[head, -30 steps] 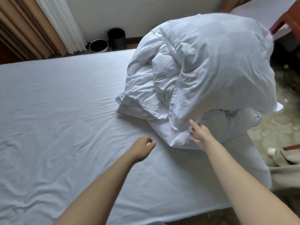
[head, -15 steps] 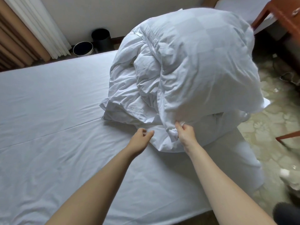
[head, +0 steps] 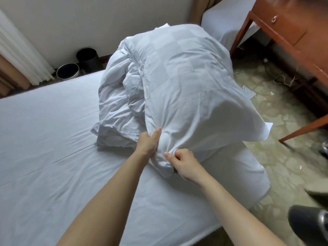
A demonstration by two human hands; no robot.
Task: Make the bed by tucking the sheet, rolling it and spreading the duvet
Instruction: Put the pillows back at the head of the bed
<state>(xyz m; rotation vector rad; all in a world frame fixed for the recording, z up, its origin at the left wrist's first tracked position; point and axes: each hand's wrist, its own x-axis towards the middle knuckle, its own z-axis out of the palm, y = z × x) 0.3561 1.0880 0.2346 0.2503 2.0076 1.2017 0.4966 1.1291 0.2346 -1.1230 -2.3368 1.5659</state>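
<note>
A bulky white duvet [head: 181, 82] sits bunched in a tall heap at the right end of the bed, part of it hanging over the bed's end. A white sheet [head: 53, 157] covers the mattress, mostly flat with light creases. My left hand [head: 148, 142] grips the near lower edge of the duvet, thumb up along the fabric. Just to its right, my right hand [head: 183, 165] pinches a fold of the same edge with curled fingers. Both forearms reach in from the bottom of the view.
Two round bins [head: 78, 65] stand on the floor by the far wall, beside curtains [head: 19, 55]. A wooden desk [head: 291, 32] stands at right over a patterned floor [head: 276, 148] with cables and scraps. A second bed [head: 225, 18] lies behind. A dark shoe [head: 308, 226] shows at bottom right.
My left hand, empty a second ago, reached forward and took hold of the duvet edge. My right hand went from touching the duvet to pinching it. The view moved closer.
</note>
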